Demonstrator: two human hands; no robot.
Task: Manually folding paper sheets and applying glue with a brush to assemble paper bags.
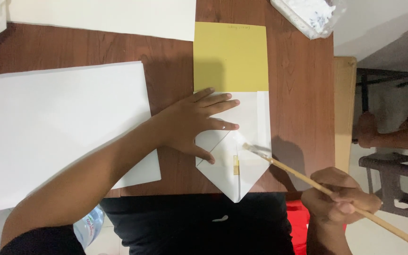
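My left hand [197, 121] lies flat, fingers spread, on a folded white paper [246, 165] that ends in a point toward me. A yellow card [230, 56] sticks out from under the white paper at its far end. My right hand [338, 196] grips a thin wooden brush [303, 177] by its handle. The brush's tip rests on the right side of the white paper, near a folded flap. A small yellow strip shows at the paper's middle seam.
A stack of large white sheets [57, 132] covers the left of the brown wooden table [298, 94]. Another white sheet [105, 16] lies at the far edge. A clear tub of white paste [310, 14] stands at the far right. A plastic bottle [88, 226] sits by my lap.
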